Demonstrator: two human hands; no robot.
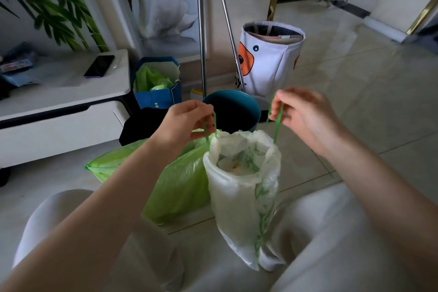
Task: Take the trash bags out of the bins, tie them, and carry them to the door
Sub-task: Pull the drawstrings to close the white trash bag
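A white trash bag with green print hangs between my knees, its mouth open and crumpled paper showing inside. My left hand pinches the green drawstring on the bag's left side. On the right side, my right hand pinches the other loop of the drawstring. Both loops are pulled upward. Just behind the bag stands a round teal bin with no liner visible. A green trash bag lies on the floor to the left of the white one.
A blue paper bag holding green plastic stands by a low white cabinet with a phone on top. Two metal poles lean on the wall. A white fabric basket stands behind the bin. Tiled floor stretches right toward a doorway.
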